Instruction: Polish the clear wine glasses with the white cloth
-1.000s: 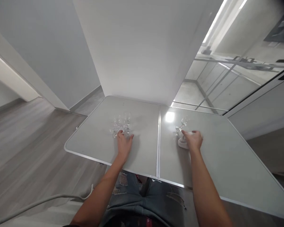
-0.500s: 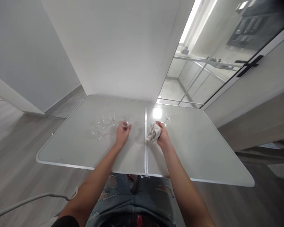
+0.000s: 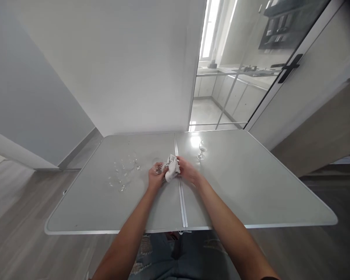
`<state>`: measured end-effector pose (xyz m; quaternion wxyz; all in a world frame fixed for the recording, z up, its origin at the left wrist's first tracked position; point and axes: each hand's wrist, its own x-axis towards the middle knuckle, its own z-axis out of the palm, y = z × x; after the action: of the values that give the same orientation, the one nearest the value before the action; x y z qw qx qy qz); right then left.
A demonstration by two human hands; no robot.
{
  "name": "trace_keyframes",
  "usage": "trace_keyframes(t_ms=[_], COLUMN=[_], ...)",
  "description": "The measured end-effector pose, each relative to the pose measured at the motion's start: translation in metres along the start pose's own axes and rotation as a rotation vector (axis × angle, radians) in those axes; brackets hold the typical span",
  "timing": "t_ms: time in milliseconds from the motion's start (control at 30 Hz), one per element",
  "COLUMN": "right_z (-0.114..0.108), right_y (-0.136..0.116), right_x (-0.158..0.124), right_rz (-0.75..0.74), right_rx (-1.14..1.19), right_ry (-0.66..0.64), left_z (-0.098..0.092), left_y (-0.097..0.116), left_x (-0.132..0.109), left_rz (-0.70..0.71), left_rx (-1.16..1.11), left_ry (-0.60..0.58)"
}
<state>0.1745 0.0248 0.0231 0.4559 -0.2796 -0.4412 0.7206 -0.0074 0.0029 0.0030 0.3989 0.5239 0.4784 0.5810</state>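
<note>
My left hand point(image 3: 155, 177) is closed around a clear stemmed glass point(image 3: 158, 168), held above the table left of its seam. My right hand point(image 3: 187, 169) grips a crumpled white cloth point(image 3: 172, 168), which touches the glass at its right side. Part of the glass is hidden behind my fingers and the cloth. Beyond my right hand, another stemmed glass point(image 3: 201, 151) stands upright on the right half of the table. Several clear glasses point(image 3: 123, 172) are grouped on the left half; their outlines are faint.
The folding table point(image 3: 250, 186) has a pale top with a metal rim and a central seam point(image 3: 181, 202). A white wall point(image 3: 134, 77) rises behind it. At the right is a glass-paned door with a black handle point(image 3: 291, 69), a kitchen showing through it.
My hands have come together: the left moved right with its glass, and the right brought the cloth leftward against it. The camera view has shifted.
</note>
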Motion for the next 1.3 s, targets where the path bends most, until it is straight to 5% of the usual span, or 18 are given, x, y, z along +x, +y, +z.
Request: trace_keyframes(t_ms=[267, 400, 667, 800, 900, 1167, 1300], right_z=[-0.010, -0.008, -0.009, -0.010, -0.014, -0.001, -0.016], right_y=[0.003, -0.001, 0.014, 0.016, 0.015, 0.021, 0.005], right_x=[0.008, 0.003, -0.001, 0.002, 0.004, 0.003, 0.000], right_rz=[-0.023, 0.013, -0.336, -0.402, -0.320, -0.174, 0.087], right_rx=[0.077, -0.021, -0.752, -0.678, -0.581, -0.564, -0.251], right_ry=[0.141, 0.078, -0.263, -0.091, 0.061, -0.036, -0.022], left_z=[-0.003, -0.006, -0.007, -0.010, -0.010, -0.009, -0.015], left_y=[-0.005, -0.007, -0.013, -0.014, -0.014, -0.008, 0.001], left_x=[0.004, 0.006, 0.013, 0.016, 0.015, 0.013, 0.014], left_rz=[-0.066, -0.080, -0.092, -0.087, -0.086, -0.142, -0.202], left_rx=[-0.021, -0.094, -0.268, -0.303, -0.272, -0.399, -0.591], left_ry=[0.118, 0.164, 0.261, 0.309, 0.289, 0.132, 0.151])
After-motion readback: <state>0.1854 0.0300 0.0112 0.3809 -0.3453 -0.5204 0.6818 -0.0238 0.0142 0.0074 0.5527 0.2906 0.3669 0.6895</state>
